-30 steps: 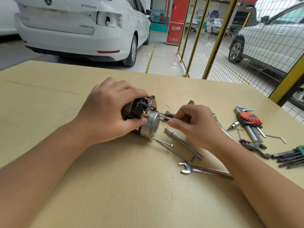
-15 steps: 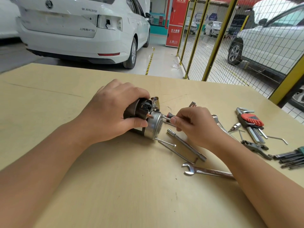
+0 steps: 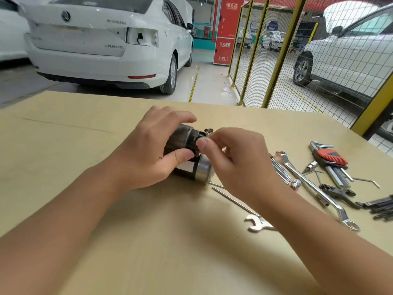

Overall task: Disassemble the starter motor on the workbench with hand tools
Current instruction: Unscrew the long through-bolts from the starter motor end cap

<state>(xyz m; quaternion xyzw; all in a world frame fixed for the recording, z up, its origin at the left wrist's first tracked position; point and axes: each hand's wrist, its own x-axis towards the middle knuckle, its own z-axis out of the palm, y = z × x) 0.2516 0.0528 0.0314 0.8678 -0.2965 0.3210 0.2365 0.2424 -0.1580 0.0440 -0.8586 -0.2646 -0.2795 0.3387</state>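
Observation:
The starter motor (image 3: 182, 138) lies on its side on the tan workbench (image 3: 85, 150), its dark body and silver end cap (image 3: 203, 169) pointing right. My left hand (image 3: 153, 150) grips the body from above, thumb on the near side. At the motor's upper right end, by the small terminal stud (image 3: 208, 130), my right hand (image 3: 236, 160) pinches with curled fingers and thumb. What it pinches is hidden. Two thin long bolts (image 3: 231, 199) lie on the bench just below my right wrist.
Tools lie to the right: an open-end wrench (image 3: 255, 224), a long ring spanner (image 3: 314, 188), a red-handled hex key set (image 3: 329, 158), pliers (image 3: 338, 192), dark hex keys (image 3: 380, 207) and a socket extension (image 3: 295, 184). Cars and a yellow mesh fence stand beyond the bench.
My right hand has moved up and left from the silver end cap to the motor's upper terminal end. The red-handled screwdriver it held is out of sight. My left hand keeps its grip.

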